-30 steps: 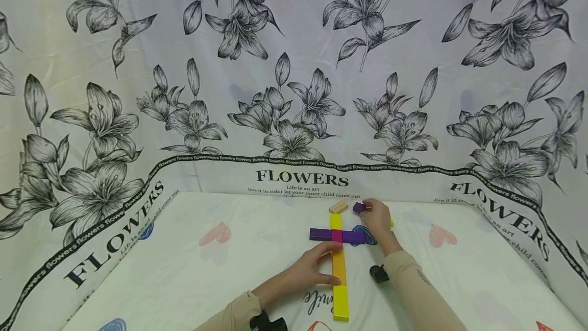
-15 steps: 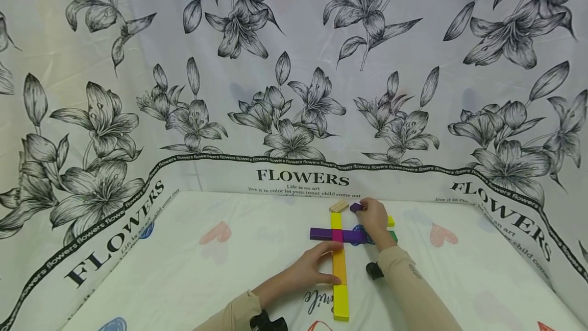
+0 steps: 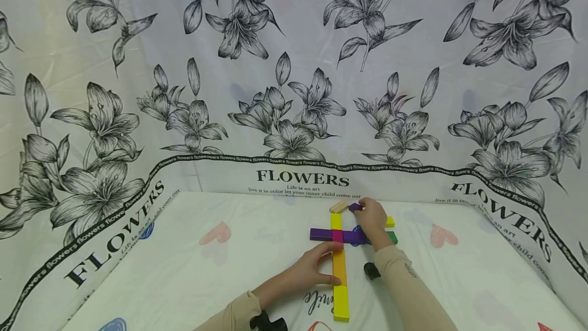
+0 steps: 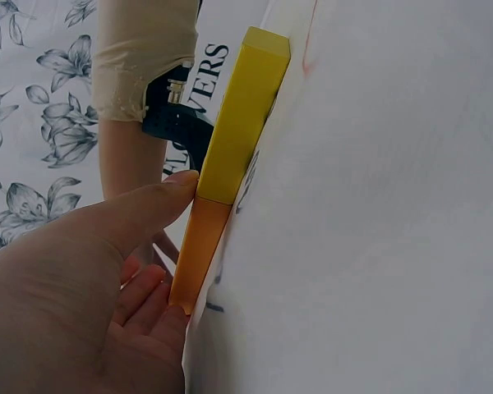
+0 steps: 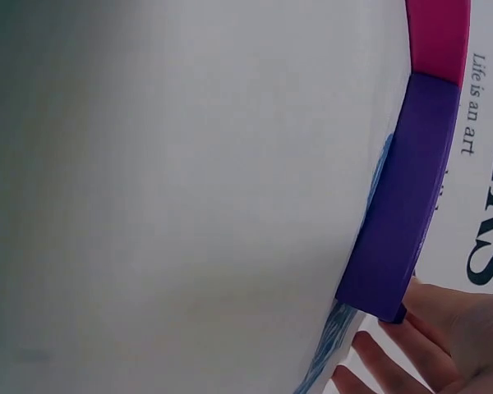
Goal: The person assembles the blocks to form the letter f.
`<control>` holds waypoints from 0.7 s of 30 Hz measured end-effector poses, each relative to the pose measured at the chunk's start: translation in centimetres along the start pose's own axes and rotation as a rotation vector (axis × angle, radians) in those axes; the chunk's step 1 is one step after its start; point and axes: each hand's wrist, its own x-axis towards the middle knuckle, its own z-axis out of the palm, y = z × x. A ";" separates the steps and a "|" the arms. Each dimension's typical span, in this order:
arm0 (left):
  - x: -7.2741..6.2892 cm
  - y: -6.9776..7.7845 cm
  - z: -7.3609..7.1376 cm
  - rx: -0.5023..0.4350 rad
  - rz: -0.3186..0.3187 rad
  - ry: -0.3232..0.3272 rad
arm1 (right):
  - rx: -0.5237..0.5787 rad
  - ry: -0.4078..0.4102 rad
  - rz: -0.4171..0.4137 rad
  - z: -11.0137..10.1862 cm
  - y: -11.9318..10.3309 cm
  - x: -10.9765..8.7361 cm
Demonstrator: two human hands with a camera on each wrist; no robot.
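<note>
Blocks form a cross on the white cloth. At its centre is a pink block [image 3: 337, 236], with a purple block [image 3: 320, 234] on its left and another purple block [image 5: 403, 197] on its right. A yellow block [image 3: 336, 220] extends from the far side; toward the front come an orange block [image 4: 199, 250] and a longer yellow block [image 4: 245, 115]. My left hand [image 3: 309, 268] holds the orange block, thumb near the yellow joint and fingers at its other end. Beyond the cross, my right hand [image 3: 374, 219] pinches a small purple block [image 3: 354, 207], mostly hidden in the right wrist view.
Natural wood pieces [image 3: 339, 207] lie at the far end of the cross. Right of my right hand are a small yellow block [image 3: 390, 221] and a green block [image 3: 392, 237], both partly covered. Behind the work surface hangs a flower-printed curtain [image 3: 294, 91].
My right hand has shifted slightly left with the small purple block, bringing the green block and more of the small yellow one into sight. The left hand stays in place.
</note>
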 end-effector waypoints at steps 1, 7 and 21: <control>0.0 0.0 0.0 -0.001 0.001 0.000 | -0.001 0.000 -0.001 0.0 0.0 0.0; 0.0 -0.1 0.0 0.000 0.004 -0.003 | 0.009 0.003 -0.010 -0.1 -0.1 -0.3; 0.0 -0.4 0.0 -0.007 0.016 -0.005 | 0.024 0.007 -0.021 -0.1 0.3 -0.4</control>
